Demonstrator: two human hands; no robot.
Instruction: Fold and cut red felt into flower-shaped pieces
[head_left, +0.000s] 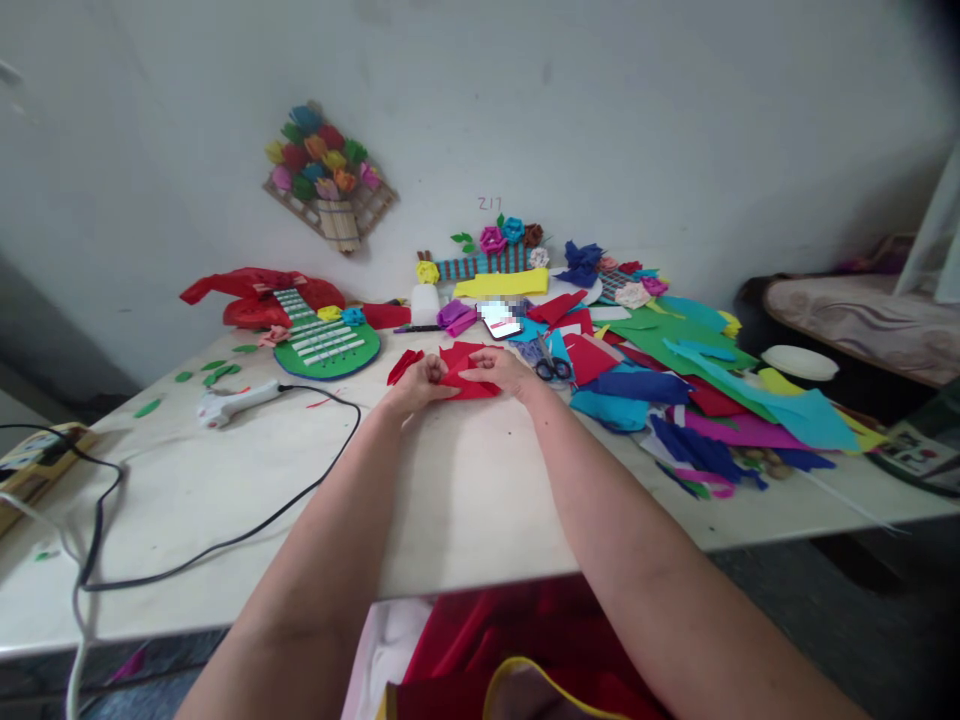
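A piece of red crepe paper point(480, 390) lies between my two hands at the middle of the table. My left hand point(417, 386) is closed, thumb and fingers pinching the paper's left side. On the opposite side, my right hand point(505, 370) has its fingers bent over the paper and holds it too. Another folded red piece point(405, 365) sits just behind my left hand. Black-handled scissors point(553, 368) rest right of my right hand, beside a phone point(501, 320) with a lit screen.
Left on the table point(465, 500) lie a white glue gun point(232, 402), its black cord point(247, 538) and a green paper guitar point(337, 345). Coloured paper scraps point(675, 380) pile up on the right. Paper flowers point(319, 160) hang on the wall.
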